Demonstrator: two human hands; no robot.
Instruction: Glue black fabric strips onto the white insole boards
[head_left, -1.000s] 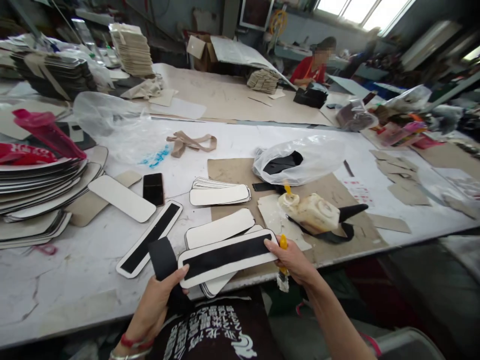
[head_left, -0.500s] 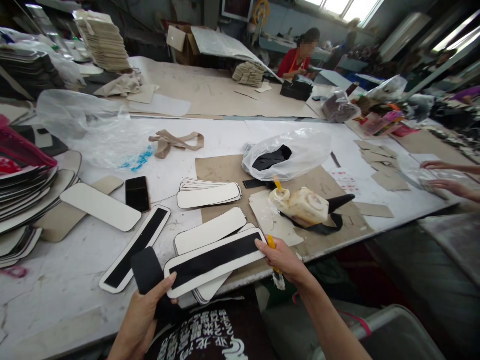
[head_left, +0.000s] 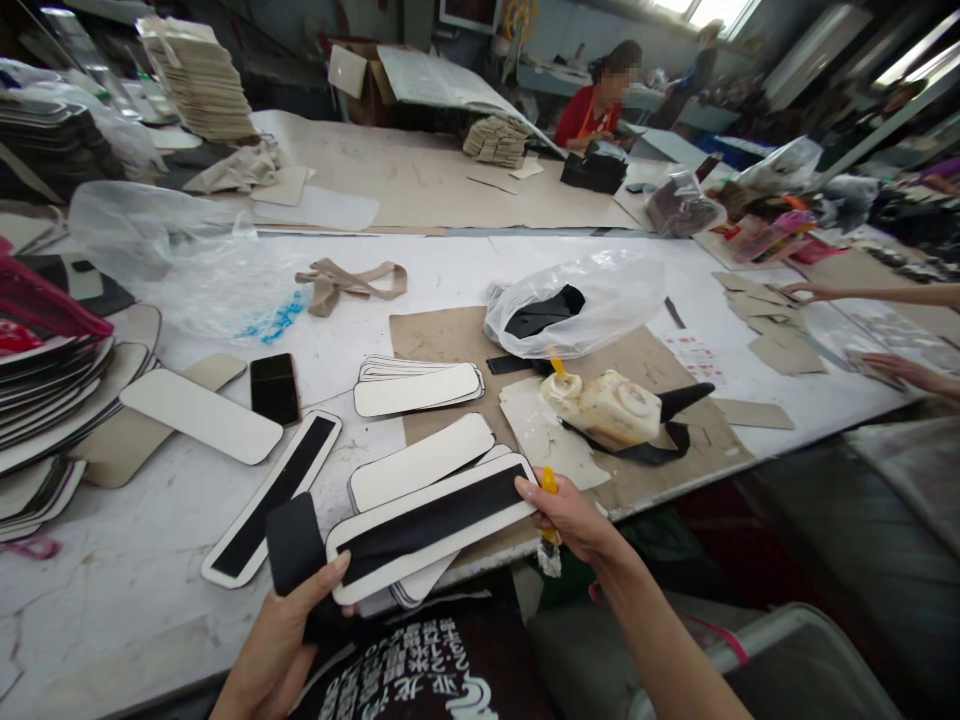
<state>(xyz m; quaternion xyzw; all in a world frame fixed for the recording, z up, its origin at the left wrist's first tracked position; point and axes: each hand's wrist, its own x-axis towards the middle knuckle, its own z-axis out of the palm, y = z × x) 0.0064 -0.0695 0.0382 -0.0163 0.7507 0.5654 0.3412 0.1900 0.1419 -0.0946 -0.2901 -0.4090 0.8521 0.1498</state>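
A long white panel with a black strip [head_left: 435, 520] is held between both hands above the table's front edge. My left hand [head_left: 296, 620] grips its left end, thumb on top, and also holds loose black material [head_left: 294, 540]. At the right end my right hand [head_left: 566, 512] pinches the corner, with a yellow-handled brush [head_left: 550, 485] in the same hand. Beneath the panel lie stacked white pieces [head_left: 420, 465]. Another white panel with a black strip [head_left: 271, 500] rests on the table to the left.
A phone [head_left: 274, 388], a stack of white pieces [head_left: 416, 390], a stained glue container [head_left: 611, 408] and a plastic bag with black pieces [head_left: 577, 305] lie beyond. Another person's hands [head_left: 900, 370] are at the right; a person in red [head_left: 589, 115] sits further back.
The black strip now shows creases near my left thumb. My right hand and the brush have shifted slightly right. One of the other person's hands at the right has reached farther back over the cardboard pieces.
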